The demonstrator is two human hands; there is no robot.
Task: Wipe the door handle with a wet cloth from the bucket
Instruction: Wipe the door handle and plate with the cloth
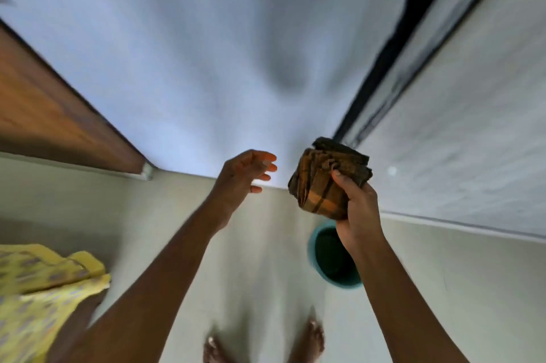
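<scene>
My right hand [359, 215] grips a bunched brown and orange checked cloth [322, 182] at chest height, above a teal bucket [313, 256] that stands on the pale floor below it. My left hand [245, 176] is raised beside the cloth, a little to its left, fingers apart and holding nothing. No door handle shows in this blurred view.
A white wall [206, 52] rises straight ahead. A brown wooden door [44, 105] stands at the left, and a dark vertical frame [393, 52] with a light panel at the right. Yellow patterned fabric [38, 285] hangs at the lower left. My bare feet [313, 339] are on the floor.
</scene>
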